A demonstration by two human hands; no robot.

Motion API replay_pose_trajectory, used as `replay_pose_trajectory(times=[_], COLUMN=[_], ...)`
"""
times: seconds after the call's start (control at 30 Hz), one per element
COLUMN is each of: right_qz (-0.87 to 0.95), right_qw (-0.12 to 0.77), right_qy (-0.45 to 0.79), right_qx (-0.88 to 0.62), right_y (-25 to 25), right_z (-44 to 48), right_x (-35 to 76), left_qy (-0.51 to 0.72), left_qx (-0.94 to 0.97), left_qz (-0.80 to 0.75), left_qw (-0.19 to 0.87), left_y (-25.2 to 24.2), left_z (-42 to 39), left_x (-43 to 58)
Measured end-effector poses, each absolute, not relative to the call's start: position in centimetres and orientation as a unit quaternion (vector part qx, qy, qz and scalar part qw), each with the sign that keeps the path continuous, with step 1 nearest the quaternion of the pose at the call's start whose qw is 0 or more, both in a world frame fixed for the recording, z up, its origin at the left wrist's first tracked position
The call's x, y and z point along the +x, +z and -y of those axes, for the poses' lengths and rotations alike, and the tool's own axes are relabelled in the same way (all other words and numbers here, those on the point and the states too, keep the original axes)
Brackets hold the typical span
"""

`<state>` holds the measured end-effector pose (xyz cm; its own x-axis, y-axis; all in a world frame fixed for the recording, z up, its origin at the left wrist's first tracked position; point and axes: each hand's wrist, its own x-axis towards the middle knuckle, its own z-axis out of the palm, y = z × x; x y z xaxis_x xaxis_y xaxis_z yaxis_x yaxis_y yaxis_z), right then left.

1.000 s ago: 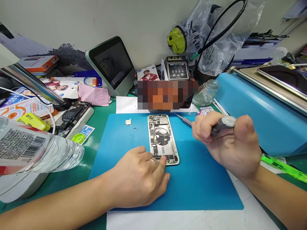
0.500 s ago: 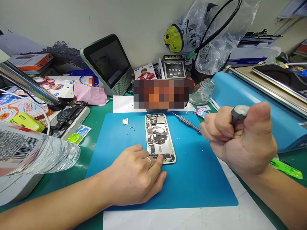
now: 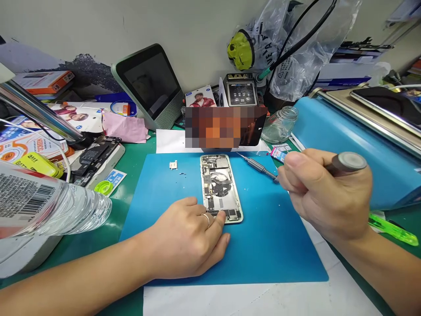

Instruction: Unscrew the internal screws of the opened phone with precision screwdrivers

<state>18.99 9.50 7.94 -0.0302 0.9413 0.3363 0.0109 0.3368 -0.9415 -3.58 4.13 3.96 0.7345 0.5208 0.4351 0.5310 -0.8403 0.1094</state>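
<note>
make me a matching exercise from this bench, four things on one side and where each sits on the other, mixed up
Things:
1. opened phone
2. screwdriver
3. glass jar
4. water bottle

Places:
A. lying on its side at the left edge
B. gripped in the right hand
C. on the blue mat, left hand at its near end
D. behind the mat, right of the blurred patch

Pairs: 1-C, 2-B, 3-D, 4-A

my mat (image 3: pixel 263 245): plain blue | worktop (image 3: pixel 98 245): green | phone (image 3: pixel 219 186): pale green rim, silver-and-black insides | screwdriver (image 3: pixel 345 162) in my right hand (image 3: pixel 325 197): grey | ring (image 3: pixel 207 218) on my left hand (image 3: pixel 187 241): silver | cloth (image 3: pixel 125 127): pink
</note>
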Motion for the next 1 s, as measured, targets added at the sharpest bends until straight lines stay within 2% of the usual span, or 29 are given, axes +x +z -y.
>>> replay_pose_trajectory(times=[0.23, 0.7, 1.0], right_qz=[0.601, 0.753, 0.767], right_qw=[0.481, 0.462, 0.41], right_qy=[0.532, 0.306, 0.309], right_qx=[-0.352, -0.355, -0.386], right_y=[7.2, 5.4, 4.8], right_z=[-10.2, -10.7, -10.9], right_x=[18.6, 18.8, 19.0], left_qy=[-0.227, -0.224, -0.244], left_qx=[-0.932, -0.933, -0.924], left_qz=[0.282, 0.28, 0.293], left_qw=[0.009, 0.022, 0.021], left_y=[4.0, 4.2, 4.1], left_z=[-4.1, -4.1, -4.1], left_x=[-3.6, -3.7, -3.6])
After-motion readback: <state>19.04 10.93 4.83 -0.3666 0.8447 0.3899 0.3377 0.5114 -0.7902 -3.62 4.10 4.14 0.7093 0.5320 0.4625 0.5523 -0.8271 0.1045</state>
